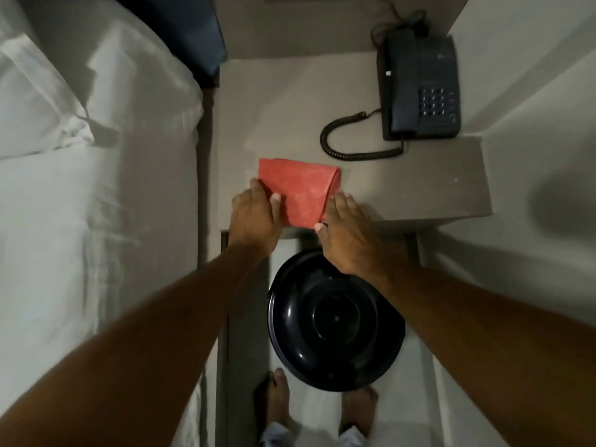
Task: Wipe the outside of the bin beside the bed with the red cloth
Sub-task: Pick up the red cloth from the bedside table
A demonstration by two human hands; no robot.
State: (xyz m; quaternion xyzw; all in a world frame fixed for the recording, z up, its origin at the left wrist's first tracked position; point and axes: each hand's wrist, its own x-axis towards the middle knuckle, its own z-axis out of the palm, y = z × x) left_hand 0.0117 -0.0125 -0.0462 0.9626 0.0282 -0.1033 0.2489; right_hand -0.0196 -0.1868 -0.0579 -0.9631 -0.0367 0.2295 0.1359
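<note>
Folded red cloth (298, 191) lying flat on the grey bedside table (451, 175), at the near edge, nearer the table's left corner than the right. Near end of the cloth reaching the table's front edge.

Left hand (254, 219) palm down on the cloth's left edge, thumb on top of the fabric, fingers curled along the side; pinching or just pressing, cannot tell. Right hand (346, 235) palm down on the cloth's near right corner, fingers laid flat and close together, thumb at the near edge of the cloth; grip likewise unclear. Both forearms bare, reaching forward from the bottom corners.

Black round bin (335, 321) on the floor just in front of the table, below its near edge, open top facing up, glossy inside visible. Right wrist crossing over the bin's far rim. Bin untouched by either hand.

Dark corded telephone (419, 88) at the table's far right corner, coiled cord (351, 140) looping toward the middle of the surface, well apart from the cloth.

Bed with white sheets (80, 204) along the table's left side, pillow (35, 101) at far left. Bare feet (274, 398) on the floor just beside the bin's near rim.
</note>
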